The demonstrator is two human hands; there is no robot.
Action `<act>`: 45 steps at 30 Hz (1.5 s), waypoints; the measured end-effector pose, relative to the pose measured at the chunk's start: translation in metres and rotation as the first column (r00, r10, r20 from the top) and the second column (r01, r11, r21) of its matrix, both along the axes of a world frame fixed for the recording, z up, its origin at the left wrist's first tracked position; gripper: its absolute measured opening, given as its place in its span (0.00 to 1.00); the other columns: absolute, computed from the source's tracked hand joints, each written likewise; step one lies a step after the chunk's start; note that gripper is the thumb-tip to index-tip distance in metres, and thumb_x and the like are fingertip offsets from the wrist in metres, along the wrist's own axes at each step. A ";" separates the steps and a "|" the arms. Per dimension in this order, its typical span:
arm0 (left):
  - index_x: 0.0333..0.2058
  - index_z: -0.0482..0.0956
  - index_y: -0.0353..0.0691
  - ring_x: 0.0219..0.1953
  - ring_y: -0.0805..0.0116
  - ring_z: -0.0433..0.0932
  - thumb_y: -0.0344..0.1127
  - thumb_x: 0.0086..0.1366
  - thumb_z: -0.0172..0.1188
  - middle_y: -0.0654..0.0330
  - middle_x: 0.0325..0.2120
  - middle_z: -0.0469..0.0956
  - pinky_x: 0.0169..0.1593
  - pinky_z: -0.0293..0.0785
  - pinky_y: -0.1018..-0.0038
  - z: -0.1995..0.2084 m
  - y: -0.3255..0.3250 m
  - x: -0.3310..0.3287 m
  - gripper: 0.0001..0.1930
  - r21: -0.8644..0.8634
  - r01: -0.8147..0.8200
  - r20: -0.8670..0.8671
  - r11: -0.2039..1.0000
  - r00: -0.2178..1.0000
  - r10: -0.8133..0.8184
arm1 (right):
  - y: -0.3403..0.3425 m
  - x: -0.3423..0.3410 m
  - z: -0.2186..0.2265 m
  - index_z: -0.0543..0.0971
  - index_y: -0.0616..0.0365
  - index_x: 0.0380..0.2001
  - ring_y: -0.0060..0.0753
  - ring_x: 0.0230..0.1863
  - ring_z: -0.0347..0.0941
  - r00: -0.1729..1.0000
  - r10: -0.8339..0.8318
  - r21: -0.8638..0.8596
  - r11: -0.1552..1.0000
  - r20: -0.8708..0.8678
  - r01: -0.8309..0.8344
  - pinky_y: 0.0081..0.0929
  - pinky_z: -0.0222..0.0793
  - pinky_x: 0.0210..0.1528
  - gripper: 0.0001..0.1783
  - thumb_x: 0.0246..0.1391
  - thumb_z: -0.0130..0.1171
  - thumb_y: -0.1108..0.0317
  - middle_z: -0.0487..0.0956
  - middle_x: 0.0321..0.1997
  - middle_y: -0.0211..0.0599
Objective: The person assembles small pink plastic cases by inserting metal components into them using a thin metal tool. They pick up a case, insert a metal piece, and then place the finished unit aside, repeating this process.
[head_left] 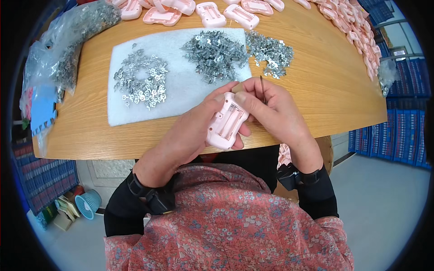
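Note:
My left hand (192, 124) is closed around a pale pink plastic casing (220, 135) with an open two-slot battery compartment facing up. Small metal pieces show at the compartment's far end. My right hand (275, 110) is closed at the casing's far right corner, its thumb pressed close to the rim. A thin dark rod-like tool (262, 86) sticks up from between the right fingers; its lower part is hidden. Something tan (238, 87) covers a fingertip or sits between the fingers at the casing's far end; I cannot tell which.
Beyond my hands a white foam mat (176, 86) bears loose small metal battery contacts (142, 79) and a denser heap (214, 54); another pile (271, 52) lies beside it. Pink casings (210, 16) line the far edge, with a big heap (352, 27) at right. Clear plastic bags (68, 49) stand left.

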State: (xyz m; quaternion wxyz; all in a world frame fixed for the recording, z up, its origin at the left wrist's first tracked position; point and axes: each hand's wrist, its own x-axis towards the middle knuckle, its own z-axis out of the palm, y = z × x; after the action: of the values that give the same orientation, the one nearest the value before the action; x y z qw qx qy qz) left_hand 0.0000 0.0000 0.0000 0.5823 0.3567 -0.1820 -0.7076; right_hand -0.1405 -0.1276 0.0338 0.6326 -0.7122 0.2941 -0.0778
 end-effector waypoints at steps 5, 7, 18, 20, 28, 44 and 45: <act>0.71 0.43 0.40 0.30 0.59 0.82 0.47 0.77 0.30 0.47 0.35 0.79 0.36 0.80 0.68 0.000 -0.004 0.002 0.30 -0.030 0.050 -0.081 0.998 0.995 -0.053 | 0.000 -0.004 0.007 0.76 0.65 0.43 0.12 0.29 0.72 1.000 -0.009 0.062 0.998 0.006 0.009 0.18 0.68 0.32 0.14 0.62 0.60 0.65 0.79 0.28 0.28; 0.71 0.43 0.40 0.30 0.59 0.81 0.46 0.77 0.30 0.48 0.35 0.79 0.36 0.80 0.68 0.001 -0.001 -0.003 0.29 -0.046 0.051 -0.010 0.998 0.999 -0.052 | 0.001 -0.005 0.006 0.76 0.65 0.43 0.12 0.29 0.72 1.000 0.009 0.024 1.000 -0.003 -0.009 0.17 0.68 0.32 0.13 0.62 0.60 0.65 0.79 0.28 0.28; 0.71 0.44 0.38 0.30 0.60 0.81 0.46 0.77 0.32 0.48 0.34 0.79 0.37 0.80 0.67 0.004 0.000 -0.003 0.30 -0.021 0.006 -0.035 1.000 0.999 -0.006 | 0.003 -0.009 0.009 0.75 0.61 0.45 0.11 0.35 0.69 0.994 -0.043 -0.095 0.994 0.103 0.053 0.14 0.66 0.37 0.13 0.63 0.60 0.65 0.76 0.35 0.24; 0.71 0.44 0.38 0.31 0.60 0.81 0.46 0.76 0.32 0.48 0.33 0.79 0.37 0.81 0.67 0.004 0.001 -0.002 0.30 -0.011 -0.011 -0.027 1.000 1.000 0.011 | 0.007 -0.008 0.012 0.76 0.61 0.45 0.12 0.35 0.69 0.997 -0.037 -0.190 0.981 0.072 0.050 0.15 0.66 0.37 0.12 0.61 0.62 0.67 0.76 0.34 0.24; 0.71 0.46 0.39 0.35 0.61 0.81 0.45 0.77 0.32 0.52 0.42 0.77 0.37 0.81 0.65 0.004 0.001 -0.004 0.29 0.021 -0.079 -0.018 0.997 0.997 0.079 | 0.020 -0.003 0.005 0.77 0.61 0.36 0.34 0.28 0.75 0.986 -0.024 -0.618 0.777 0.164 0.121 0.28 0.71 0.30 0.09 0.51 0.64 0.74 0.75 0.29 0.38; 0.71 0.43 0.38 0.37 0.61 0.81 0.42 0.76 0.35 0.52 0.43 0.76 0.38 0.81 0.68 -0.009 0.000 0.000 0.30 -0.010 -0.026 0.021 1.000 0.999 0.026 | 0.020 0.012 0.010 0.76 0.59 0.40 0.47 0.32 0.76 0.996 0.033 -0.764 0.644 0.085 0.043 0.38 0.73 0.35 0.13 0.48 0.61 0.79 0.77 0.30 0.43; 0.71 0.46 0.38 0.36 0.60 0.81 0.42 0.76 0.35 0.51 0.42 0.77 0.38 0.81 0.66 -0.007 0.001 0.000 0.29 0.010 -0.049 -0.010 0.999 0.999 0.049 | 0.018 0.011 0.010 0.76 0.60 0.41 0.39 0.32 0.76 0.996 -0.002 -0.757 0.651 0.085 0.066 0.33 0.73 0.34 0.13 0.49 0.62 0.78 0.77 0.31 0.40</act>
State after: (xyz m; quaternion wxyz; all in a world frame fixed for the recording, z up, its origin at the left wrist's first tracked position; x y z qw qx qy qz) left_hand 0.0000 0.0010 -0.0072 0.5988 0.3603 -0.1668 -0.6956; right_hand -0.1299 -0.1097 0.0433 0.2866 -0.9021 0.2235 -0.2325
